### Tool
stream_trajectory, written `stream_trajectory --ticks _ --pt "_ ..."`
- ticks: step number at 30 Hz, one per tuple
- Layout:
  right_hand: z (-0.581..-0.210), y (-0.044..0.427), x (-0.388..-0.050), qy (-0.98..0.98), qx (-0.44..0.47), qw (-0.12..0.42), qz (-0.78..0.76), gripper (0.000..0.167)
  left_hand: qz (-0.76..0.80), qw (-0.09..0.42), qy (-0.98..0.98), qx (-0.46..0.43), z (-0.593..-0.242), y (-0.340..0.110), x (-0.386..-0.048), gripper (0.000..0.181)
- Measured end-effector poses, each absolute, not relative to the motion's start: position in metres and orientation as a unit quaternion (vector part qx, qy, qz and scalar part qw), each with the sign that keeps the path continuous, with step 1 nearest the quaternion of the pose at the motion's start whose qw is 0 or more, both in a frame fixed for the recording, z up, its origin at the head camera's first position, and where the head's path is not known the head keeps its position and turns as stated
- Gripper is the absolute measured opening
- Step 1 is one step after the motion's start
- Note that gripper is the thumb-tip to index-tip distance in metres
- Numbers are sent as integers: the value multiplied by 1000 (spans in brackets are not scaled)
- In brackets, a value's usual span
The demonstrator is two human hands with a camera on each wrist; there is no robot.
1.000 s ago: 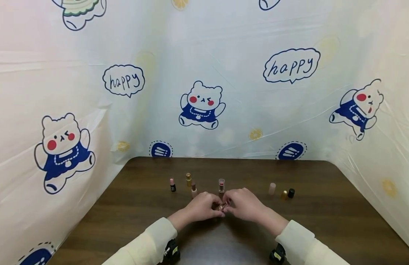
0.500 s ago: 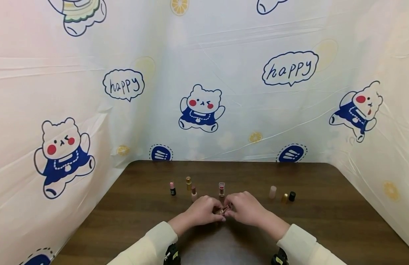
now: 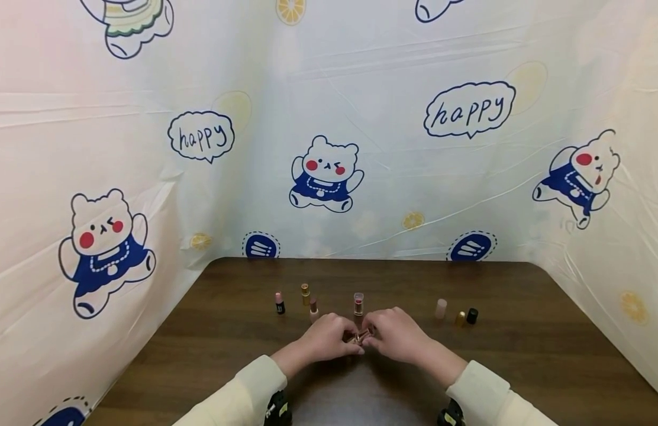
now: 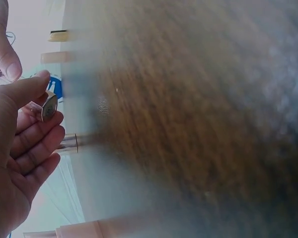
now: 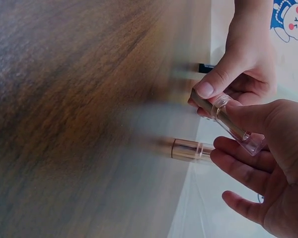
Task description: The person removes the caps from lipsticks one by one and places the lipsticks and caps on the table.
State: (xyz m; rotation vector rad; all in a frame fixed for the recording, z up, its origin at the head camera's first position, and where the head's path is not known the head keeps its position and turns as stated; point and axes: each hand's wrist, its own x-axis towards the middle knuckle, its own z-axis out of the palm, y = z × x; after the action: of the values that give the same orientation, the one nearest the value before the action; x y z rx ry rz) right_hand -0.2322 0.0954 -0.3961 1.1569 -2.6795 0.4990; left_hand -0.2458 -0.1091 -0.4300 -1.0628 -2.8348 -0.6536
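Note:
Between thumb and fingers, my left hand [image 3: 329,338] pinches the metallic base of a small lipstick tube [image 5: 208,102]. My right hand [image 3: 397,336] pinches the clear cap end [image 5: 251,144] of the same tube, seen in the right wrist view. The tube is tilted, and the hands nearly meet above the table. Just beyond them a clear-capped lipstick [image 3: 358,304] stands upright. Left of it stand a pink-and-brown lipstick [image 3: 314,310], a gold lipstick [image 3: 305,294] and a black one with a pink top [image 3: 279,303].
On the right of the brown table [image 3: 521,355] stand a pale pink cap [image 3: 441,308], a gold cap [image 3: 460,319] and a black cap [image 3: 472,316]. A printed cloth [image 3: 382,118] hangs behind the table and at its sides.
The head view has tilted slightly, so the table sits a little lower. Both hands keep their pinch on the tube, whose angle has shifted slightly since the earliest frame.

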Motion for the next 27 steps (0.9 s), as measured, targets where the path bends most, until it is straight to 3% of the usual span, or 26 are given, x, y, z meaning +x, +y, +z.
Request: stream_trajectory --ticks 27 --pt "-395 97 -232 -899 390 93 175 14 -233 22 -909 -345 -428 -109 -245 17"
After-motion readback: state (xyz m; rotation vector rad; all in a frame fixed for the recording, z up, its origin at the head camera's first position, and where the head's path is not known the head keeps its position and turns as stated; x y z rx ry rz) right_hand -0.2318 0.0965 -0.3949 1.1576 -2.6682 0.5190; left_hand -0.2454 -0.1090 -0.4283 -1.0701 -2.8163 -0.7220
